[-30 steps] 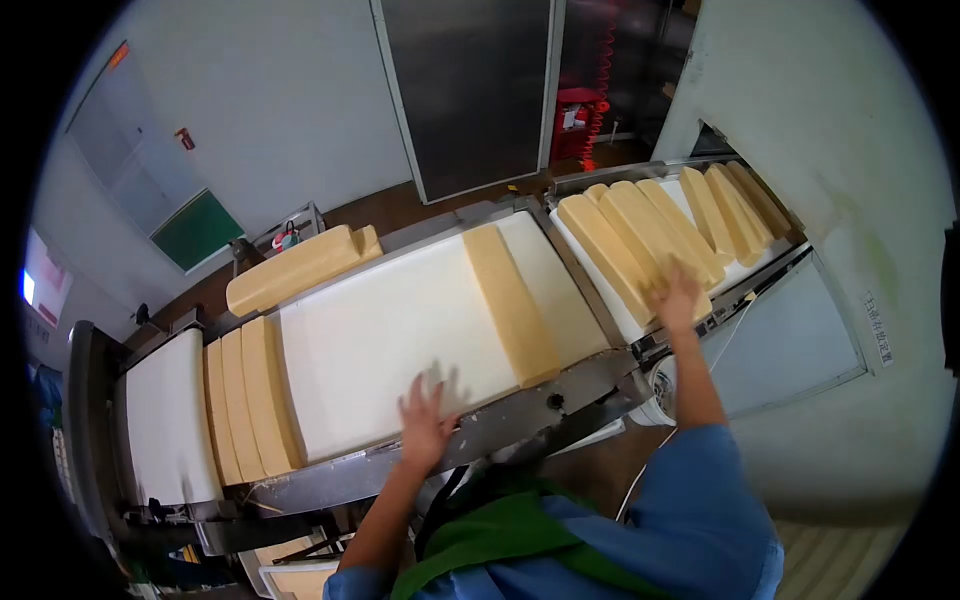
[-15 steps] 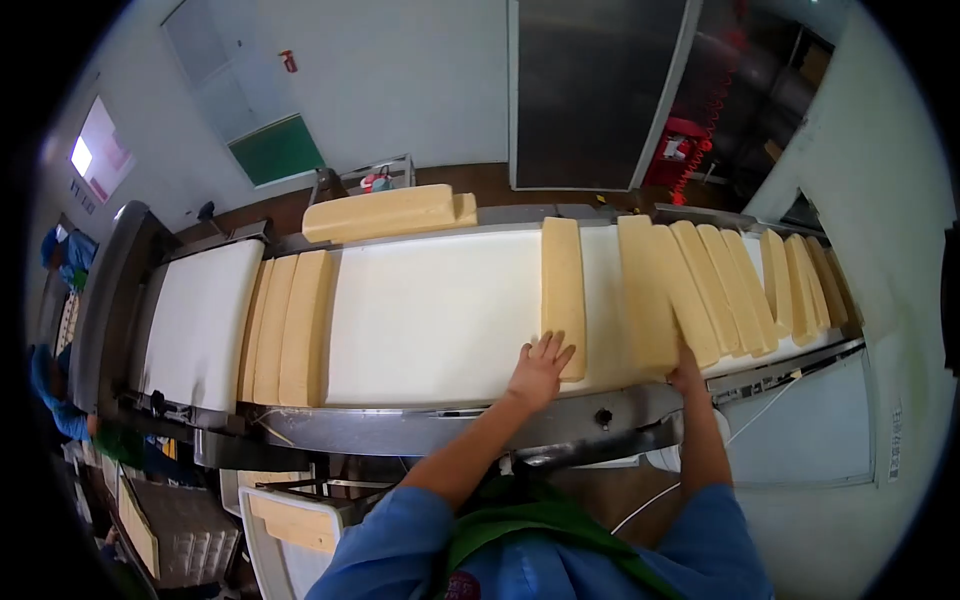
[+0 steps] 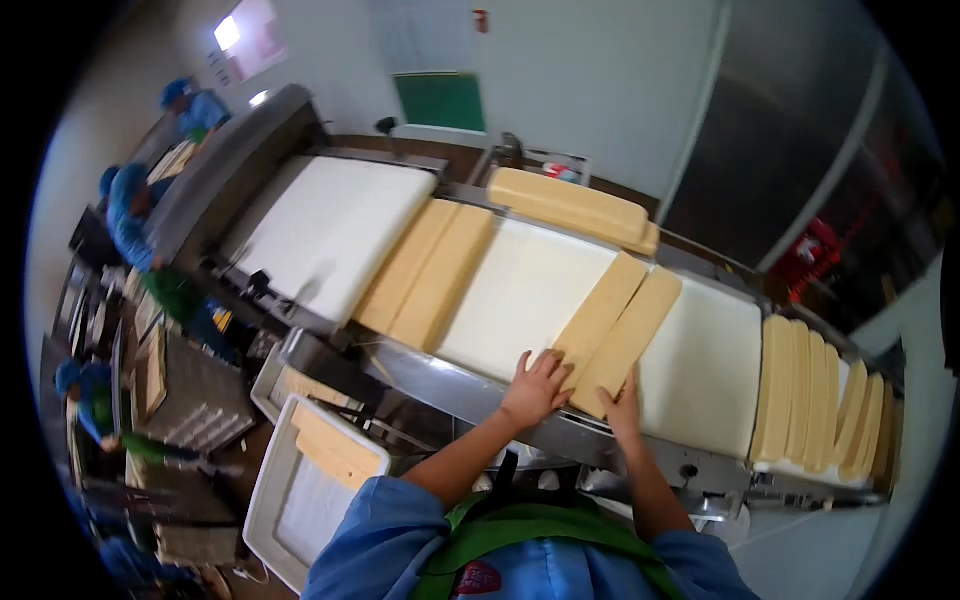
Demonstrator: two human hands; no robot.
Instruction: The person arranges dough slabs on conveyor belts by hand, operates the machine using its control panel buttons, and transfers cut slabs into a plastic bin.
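Observation:
Two long pale-yellow dough blocks lie side by side, touching, slantwise across the white conveyor belt [image 3: 700, 350]. My left hand [image 3: 537, 390] rests with fingers spread on the near end of the left dough block [image 3: 603, 305]. At the near end of the right dough block [image 3: 637, 330], my right hand [image 3: 623, 408] grips its corner and right side, with the thumb on the end and some fingers hidden. Further left on the belt, more dough blocks [image 3: 443, 275] lie pressed together.
Several dough blocks [image 3: 800, 390] stand in a row at the belt's right end. A stacked pair [image 3: 565, 205] lies on the far edge. A metal rail [image 3: 450, 390] runs before me. A white tub [image 3: 270, 520] holds a yellow piece. Co-workers [image 3: 135, 215] stand at left.
My view has swung left. Both hands have moved left along the belt, and the right-hand block has been brought from the right-hand row against the block under my left hand.

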